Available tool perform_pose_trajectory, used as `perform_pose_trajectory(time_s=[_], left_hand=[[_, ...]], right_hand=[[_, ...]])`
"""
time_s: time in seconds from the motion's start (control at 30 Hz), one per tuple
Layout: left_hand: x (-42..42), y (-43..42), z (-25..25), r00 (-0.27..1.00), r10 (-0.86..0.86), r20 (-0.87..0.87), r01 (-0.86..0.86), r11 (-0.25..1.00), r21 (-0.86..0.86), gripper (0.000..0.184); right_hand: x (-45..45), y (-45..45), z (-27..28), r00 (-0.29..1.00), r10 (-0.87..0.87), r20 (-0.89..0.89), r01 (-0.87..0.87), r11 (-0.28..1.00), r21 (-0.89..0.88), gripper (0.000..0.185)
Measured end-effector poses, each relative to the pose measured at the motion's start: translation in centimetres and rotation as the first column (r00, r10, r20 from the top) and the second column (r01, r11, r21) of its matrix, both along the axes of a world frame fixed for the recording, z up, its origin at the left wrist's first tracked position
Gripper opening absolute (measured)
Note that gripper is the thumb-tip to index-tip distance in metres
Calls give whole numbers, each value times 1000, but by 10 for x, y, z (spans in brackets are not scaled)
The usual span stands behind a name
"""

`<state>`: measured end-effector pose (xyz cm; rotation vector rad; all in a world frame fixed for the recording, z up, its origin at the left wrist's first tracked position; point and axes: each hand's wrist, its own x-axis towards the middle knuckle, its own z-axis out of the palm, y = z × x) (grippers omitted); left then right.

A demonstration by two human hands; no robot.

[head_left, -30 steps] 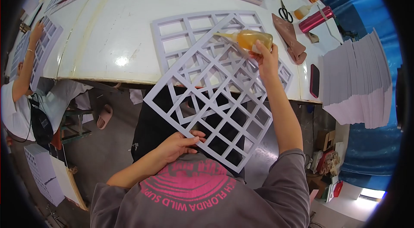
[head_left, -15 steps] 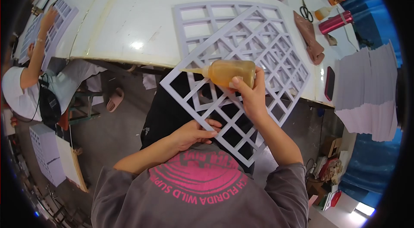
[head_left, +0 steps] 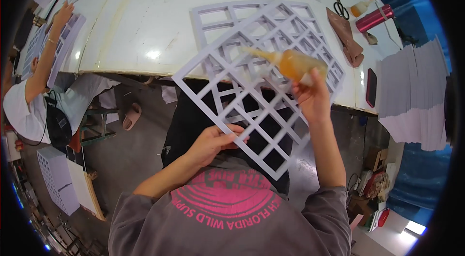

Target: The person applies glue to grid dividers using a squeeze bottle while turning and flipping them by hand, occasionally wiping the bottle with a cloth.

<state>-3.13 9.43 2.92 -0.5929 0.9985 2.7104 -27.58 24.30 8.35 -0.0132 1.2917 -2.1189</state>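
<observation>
Nearest me, at seven o'clock of the pale upper lattice [head_left: 204, 106], my left hand [head_left: 218, 143] has its edge bar pinched between thumb and fingers; the panel slants away over my lap. At three o'clock my right hand [head_left: 312, 95] is closed around a soft bottle [head_left: 294, 64] of amber liquid, held tilted over that panel, nozzle toward ten; blur keeps me from telling whether the tip touches. Beneath, a lower lattice [head_left: 211, 8] lies crosswise, reaching from the white table [head_left: 145, 23] over its edge. A phone [head_left: 371, 87] sits at three o'clock; toward two, farther out, are a brown cloth [head_left: 345, 40], then scissors [head_left: 341, 9] and a pink flask [head_left: 375, 19].
</observation>
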Motion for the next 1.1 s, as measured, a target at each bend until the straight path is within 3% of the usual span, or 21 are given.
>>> perform_pose_trajectory(time_s=[0.13,0.2,0.33,0.47,0.57,0.7,0.9,1.1], left_hand=[[0,-7,-1,993,2,119,-10,998,63,34],[1,-6,-5,989,-50,138,33,992,120,34],[4,6,-7,981,-126,148,118,991,62,35],[4,6,-2,982,-103,158,99,995,31,33],[5,4,2,983,-93,159,90,996,26,32],[4,6,-4,980,-84,183,72,995,68,31],[3,7,-4,974,-94,204,83,995,60,30],[2,7,-3,973,-107,206,103,994,31,31]], right_hand=[[-39,24,6,968,-223,-111,229,973,41,31],[-46,32,4,960,-239,-145,249,967,56,38],[-54,32,-3,892,-308,-331,363,924,119,49],[-86,37,-23,794,-457,-402,529,844,86,44],[-110,43,-27,763,-493,-417,571,817,79,54],[-133,48,-36,744,-484,-461,581,809,87,66],[-132,49,-31,771,-451,-450,535,841,75,60],[-76,56,-26,876,-290,-384,371,916,155,56]])
